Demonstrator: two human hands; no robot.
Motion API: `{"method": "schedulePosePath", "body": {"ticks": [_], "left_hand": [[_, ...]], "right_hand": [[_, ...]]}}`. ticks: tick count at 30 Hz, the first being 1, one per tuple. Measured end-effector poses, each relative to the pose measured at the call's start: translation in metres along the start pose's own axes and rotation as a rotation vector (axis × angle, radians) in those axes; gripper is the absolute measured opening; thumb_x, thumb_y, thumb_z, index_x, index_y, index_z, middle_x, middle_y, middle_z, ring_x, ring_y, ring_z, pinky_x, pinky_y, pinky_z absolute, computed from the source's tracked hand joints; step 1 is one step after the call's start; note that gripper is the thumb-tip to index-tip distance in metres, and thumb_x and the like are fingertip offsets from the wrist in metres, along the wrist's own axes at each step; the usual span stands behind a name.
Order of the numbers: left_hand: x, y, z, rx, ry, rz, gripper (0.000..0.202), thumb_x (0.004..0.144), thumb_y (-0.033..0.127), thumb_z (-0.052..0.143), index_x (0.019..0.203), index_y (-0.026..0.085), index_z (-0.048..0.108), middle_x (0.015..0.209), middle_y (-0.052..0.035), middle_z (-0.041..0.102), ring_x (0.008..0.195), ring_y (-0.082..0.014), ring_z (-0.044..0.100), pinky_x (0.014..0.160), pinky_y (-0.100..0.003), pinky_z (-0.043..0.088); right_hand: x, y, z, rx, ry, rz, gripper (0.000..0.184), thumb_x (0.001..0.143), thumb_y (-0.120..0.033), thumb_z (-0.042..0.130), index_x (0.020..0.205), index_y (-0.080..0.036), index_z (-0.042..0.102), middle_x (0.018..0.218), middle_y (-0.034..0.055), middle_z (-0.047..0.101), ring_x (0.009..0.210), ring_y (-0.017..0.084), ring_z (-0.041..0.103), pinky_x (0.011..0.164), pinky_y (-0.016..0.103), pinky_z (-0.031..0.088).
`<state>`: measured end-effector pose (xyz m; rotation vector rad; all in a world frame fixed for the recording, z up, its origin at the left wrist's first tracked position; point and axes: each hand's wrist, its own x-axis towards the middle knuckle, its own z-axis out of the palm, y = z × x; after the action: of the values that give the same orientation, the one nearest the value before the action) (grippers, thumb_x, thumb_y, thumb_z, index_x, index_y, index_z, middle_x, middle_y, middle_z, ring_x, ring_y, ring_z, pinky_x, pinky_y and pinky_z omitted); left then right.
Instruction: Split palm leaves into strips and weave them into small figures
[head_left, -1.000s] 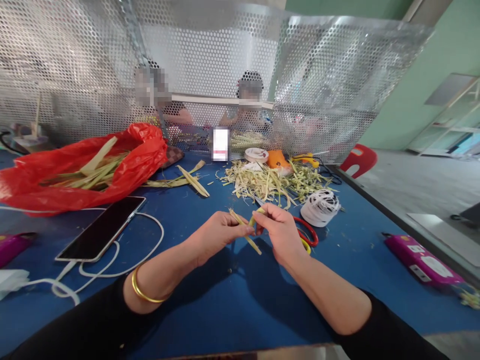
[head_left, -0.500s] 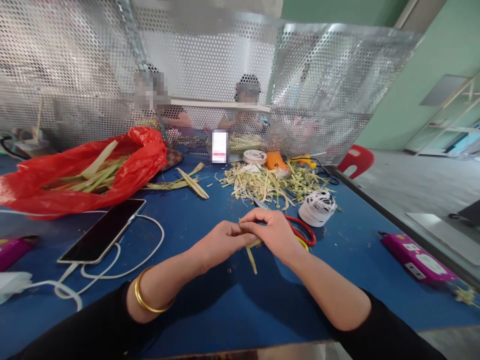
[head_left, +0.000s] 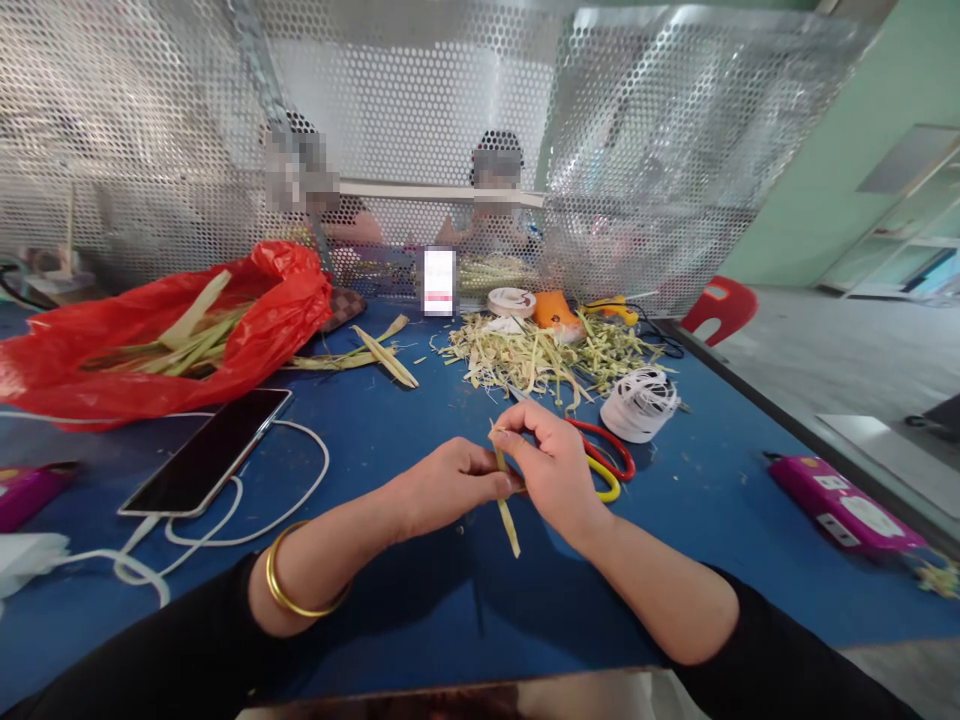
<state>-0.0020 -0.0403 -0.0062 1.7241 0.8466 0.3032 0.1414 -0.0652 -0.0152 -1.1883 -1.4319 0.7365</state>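
Observation:
A narrow, pale yellow-green strip of dry husk (head_left: pixel 509 524) runs between my hands above the blue table, its lower end hanging free. My left hand (head_left: pixel 444 488) pinches the strip near its middle, thumb on top. Just above, my right hand (head_left: pixel 556 468) grips the upper end between thumb and forefinger. Scissors (head_left: pixel 627 462) with red and yellow handles lie partly hidden behind my right hand. Beyond them are a heap of husk scraps (head_left: pixel 525 355) and a white roll of thin strips (head_left: pixel 639 408).
On the left stand a red plastic bag (head_left: pixel 150 395) of husks and a phone (head_left: pixel 206 455) with a white cable. A purple packet (head_left: pixel 844 505) lies at the right. A perforated metal screen (head_left: pixel 420 120) crosses the back, with two people behind it.
My right fingers have lifted off my left hand and now hold the strip's upper end, so more of the strip shows. The view has tilted slightly down.

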Motion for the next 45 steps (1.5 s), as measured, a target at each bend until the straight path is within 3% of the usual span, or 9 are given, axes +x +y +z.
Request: {"method": "schedulePosePath", "body": {"ticks": [7,11,14,19,22,27,33,39,45], "left_hand": [[0.000,0.001,0.002,-0.019,-0.047,0.009,0.040,0.076,0.042,0.054,0.050,0.020,0.033,0.051,0.0071,0.021,0.049,-0.0077,0.017,0.047,-0.026,0.013],[0.001,0.001,0.005,-0.115,-0.007,0.010,0.043,0.076,0.046,0.055,0.049,0.019,0.035,0.047,0.0073,0.027,0.047,-0.0074,0.021,0.047,-0.025,0.016],[0.002,0.002,0.004,-0.263,0.084,0.010,0.042,0.078,0.050,0.054,0.052,0.018,0.047,0.049,0.0043,0.041,0.048,-0.0086,0.034,0.050,-0.024,0.027],[0.004,0.002,-0.004,-0.509,0.148,-0.026,0.034,0.080,0.047,0.054,0.080,0.015,0.065,0.056,0.0025,0.051,0.051,-0.0097,0.043,0.053,-0.022,0.034],[0.005,0.001,-0.007,-0.560,0.179,-0.052,0.030,0.079,0.044,0.057,0.084,0.015,0.065,0.060,0.0009,0.059,0.050,-0.0084,0.047,0.053,-0.021,0.036],[0.007,-0.004,-0.007,-0.524,0.157,-0.128,0.039,0.073,0.052,0.061,0.081,0.014,0.064,0.055,-0.0011,0.063,0.042,-0.0086,0.049,0.047,-0.021,0.035],[0.007,-0.007,-0.002,-0.412,0.118,-0.120,0.036,0.074,0.049,0.061,0.081,0.015,0.067,0.047,0.0027,0.055,0.040,-0.0077,0.044,0.042,-0.020,0.029],[0.005,-0.006,0.001,-0.325,0.103,0.008,0.022,0.078,0.036,0.057,0.077,0.016,0.065,0.044,0.0064,0.046,0.040,-0.0061,0.036,0.042,-0.020,0.028],[0.003,-0.001,0.009,-0.302,0.103,-0.068,0.024,0.078,0.038,0.058,0.068,0.017,0.059,0.042,0.0064,0.048,0.037,-0.0061,0.037,0.040,-0.019,0.026]], "right_hand": [[-0.001,0.001,0.003,-0.008,0.007,0.007,0.011,0.074,-0.019,0.057,0.063,-0.020,0.057,0.067,0.0001,0.058,0.068,0.016,0.053,0.066,0.029,0.041],[0.004,0.003,0.000,0.017,-0.001,0.028,0.010,0.074,-0.021,0.059,0.065,-0.020,0.060,0.069,0.0001,0.060,0.067,0.015,0.053,0.065,0.028,0.042],[0.012,0.005,-0.007,0.106,-0.002,0.114,0.012,0.076,-0.031,0.061,0.071,-0.020,0.065,0.070,0.0012,0.063,0.069,0.017,0.056,0.062,0.028,0.043],[0.021,0.012,-0.014,0.305,0.168,0.270,0.032,0.073,-0.049,0.064,0.081,-0.019,0.071,0.076,0.0028,0.064,0.071,0.017,0.056,0.067,0.030,0.044],[0.019,0.014,-0.012,0.351,0.042,0.389,0.032,0.068,-0.047,0.070,0.077,-0.017,0.070,0.065,0.0003,0.059,0.061,0.013,0.050,0.063,0.028,0.041],[0.014,0.013,-0.008,0.305,-0.077,0.289,0.019,0.069,-0.035,0.070,0.065,-0.018,0.067,0.063,-0.0020,0.059,0.060,0.012,0.048,0.061,0.025,0.038],[0.013,0.014,-0.009,0.052,-0.133,0.137,0.026,0.082,-0.038,0.057,0.064,-0.020,0.065,0.048,-0.0043,0.051,0.048,0.011,0.044,0.051,0.025,0.034],[0.009,0.017,-0.002,0.140,0.010,0.254,0.029,0.077,-0.041,0.059,0.058,-0.019,0.060,0.040,-0.0068,0.037,0.040,0.009,0.032,0.042,0.024,0.024],[0.012,0.021,0.000,0.237,0.008,0.296,0.030,0.076,-0.040,0.061,0.057,-0.018,0.059,0.042,-0.0065,0.038,0.041,0.008,0.034,0.043,0.023,0.027]]}}
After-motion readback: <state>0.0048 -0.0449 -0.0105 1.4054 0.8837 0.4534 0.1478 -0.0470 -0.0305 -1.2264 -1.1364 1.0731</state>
